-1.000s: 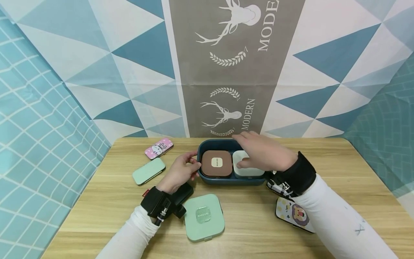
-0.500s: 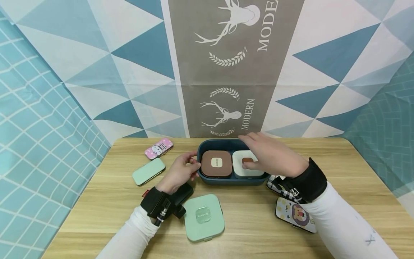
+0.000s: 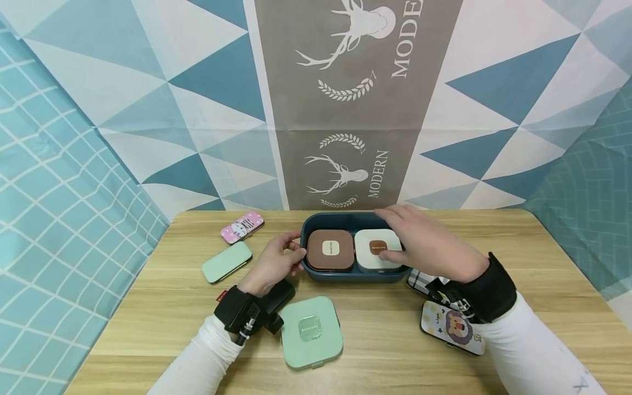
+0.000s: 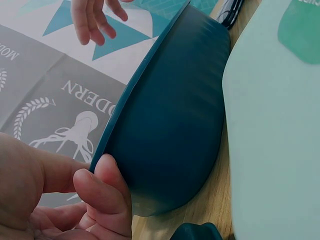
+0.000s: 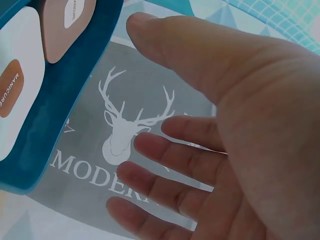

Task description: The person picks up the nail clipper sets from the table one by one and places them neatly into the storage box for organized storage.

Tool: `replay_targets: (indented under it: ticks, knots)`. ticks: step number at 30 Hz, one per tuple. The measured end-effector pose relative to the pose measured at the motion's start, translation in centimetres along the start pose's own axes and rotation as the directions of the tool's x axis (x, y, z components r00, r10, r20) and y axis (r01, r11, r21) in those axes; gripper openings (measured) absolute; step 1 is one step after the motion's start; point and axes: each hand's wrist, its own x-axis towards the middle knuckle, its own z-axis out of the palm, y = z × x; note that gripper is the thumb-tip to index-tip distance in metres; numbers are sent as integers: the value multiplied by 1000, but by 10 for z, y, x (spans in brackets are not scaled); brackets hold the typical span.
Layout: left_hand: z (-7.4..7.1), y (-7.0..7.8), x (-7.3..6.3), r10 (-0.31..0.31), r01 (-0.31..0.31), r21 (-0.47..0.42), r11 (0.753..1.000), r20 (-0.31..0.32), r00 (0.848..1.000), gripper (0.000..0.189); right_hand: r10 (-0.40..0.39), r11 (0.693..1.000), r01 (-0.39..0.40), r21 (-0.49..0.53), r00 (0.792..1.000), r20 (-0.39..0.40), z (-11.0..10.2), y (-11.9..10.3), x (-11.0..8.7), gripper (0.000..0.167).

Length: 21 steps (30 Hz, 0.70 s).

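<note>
A dark blue plastic basket (image 3: 353, 277) stands at the far middle of the table. Inside it, side by side, lie a brown square manicure case (image 3: 318, 262) and a white one (image 3: 364, 241) with a brown label. My left hand (image 3: 273, 259) pinches the basket's left rim between thumb and fingers, seen up close as a curved blue wall (image 4: 165, 110) in the left wrist view. Over the basket's right end hovers my right hand (image 3: 432, 244), fingers spread and holding nothing. In the right wrist view its fingers (image 5: 165, 187) are apart from both cases.
A mint square case (image 3: 311, 351) lies in front of the basket. Left of it are a mint oblong case (image 3: 227, 261) and a pink case (image 3: 243, 226). A lion-print case (image 3: 451, 326) and a checked case (image 3: 419, 281) lie at the right, near my sleeve.
My right hand has drawn back rightward off the white manicure case, uncovering its label. The left hand keeps its hold on the basket rim.
</note>
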Motion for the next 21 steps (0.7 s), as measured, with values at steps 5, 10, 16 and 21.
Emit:
replay_targets:
  ticks: [5,10,16,21]
  knots:
    - [-1,0,0,5,-5,4,1000,5,1000,52,22,1000,-22,-13,1000,-8,-2,2,-9,82]
    - [-1,0,0,4,-4,3,1000,8,1000,53,33,999,-33,-5,999,-10,-2,5,-18,83]
    - [-1,1,0,-8,8,6,1000,3,1000,53,45,999,-45,2,999,-24,-3,8,-28,84]
    - [0,2,0,-14,14,9,1000,2,1000,53,50,999,-50,-4,998,-45,-4,10,-35,82]
